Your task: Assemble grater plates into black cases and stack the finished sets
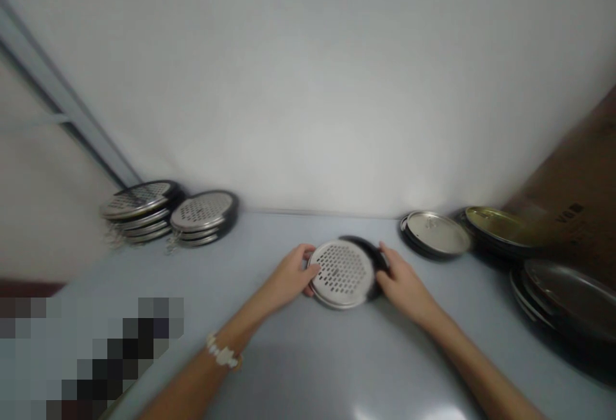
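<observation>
A round perforated metal disc [342, 274] sits tilted in a black ring [373, 260] on the grey table [298, 356], just in front of me. My left hand [292, 276] grips the disc's left edge, thumb on top and fingers curled under. On the right side my right hand [403, 284] clasps the black ring and disc rim with bent fingers. A pale beaded bracelet [222, 352] circles my left wrist.
Two stacks of perforated discs in black rings [142, 210] [205, 217] stand at the back left against the white wall. At the back right lie plain metal lids [437, 233] [498, 226] and dark pans [563, 295]. A brown cardboard box [575, 208] stands at far right.
</observation>
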The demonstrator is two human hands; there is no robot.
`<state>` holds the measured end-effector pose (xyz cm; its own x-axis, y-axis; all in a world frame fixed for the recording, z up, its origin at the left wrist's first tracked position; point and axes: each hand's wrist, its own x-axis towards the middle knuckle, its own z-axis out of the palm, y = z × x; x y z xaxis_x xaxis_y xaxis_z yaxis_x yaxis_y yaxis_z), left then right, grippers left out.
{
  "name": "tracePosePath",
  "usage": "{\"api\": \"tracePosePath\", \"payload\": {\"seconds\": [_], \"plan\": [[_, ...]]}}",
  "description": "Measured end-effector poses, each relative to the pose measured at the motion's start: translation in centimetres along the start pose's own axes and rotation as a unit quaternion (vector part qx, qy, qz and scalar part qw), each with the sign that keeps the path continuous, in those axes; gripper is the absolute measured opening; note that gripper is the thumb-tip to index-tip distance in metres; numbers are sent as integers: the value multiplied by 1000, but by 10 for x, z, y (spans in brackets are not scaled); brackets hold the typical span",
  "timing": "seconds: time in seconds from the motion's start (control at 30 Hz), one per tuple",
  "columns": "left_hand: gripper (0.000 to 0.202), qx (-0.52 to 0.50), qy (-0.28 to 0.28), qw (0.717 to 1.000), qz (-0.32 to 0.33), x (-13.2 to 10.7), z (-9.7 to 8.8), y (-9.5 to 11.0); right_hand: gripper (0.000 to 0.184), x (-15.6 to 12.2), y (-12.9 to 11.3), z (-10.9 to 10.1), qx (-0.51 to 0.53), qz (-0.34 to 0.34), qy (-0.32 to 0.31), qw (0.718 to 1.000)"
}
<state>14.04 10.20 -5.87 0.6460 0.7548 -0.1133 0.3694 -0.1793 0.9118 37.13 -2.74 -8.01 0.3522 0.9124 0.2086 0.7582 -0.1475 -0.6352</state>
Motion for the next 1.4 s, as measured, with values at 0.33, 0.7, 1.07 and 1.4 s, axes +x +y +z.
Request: {"api": "tracePosePath", "payload": {"seconds": [0.33,0.7,1.07,1.4], "plan": [[50,-4,19,1000,21,-2,4,3,55,1,-3,4,84,-16,10,996],[47,62,38,997,31,-5,8,5,45,-7,-18,9,116,-66,29,991],[83,167,-8,975,148,-18,6,14,47,-5,-20,3,181,61,45,980],[94,160,-48,967,191,-19,6,11,54,-3,-2,1,241,129,-3,962]]}}
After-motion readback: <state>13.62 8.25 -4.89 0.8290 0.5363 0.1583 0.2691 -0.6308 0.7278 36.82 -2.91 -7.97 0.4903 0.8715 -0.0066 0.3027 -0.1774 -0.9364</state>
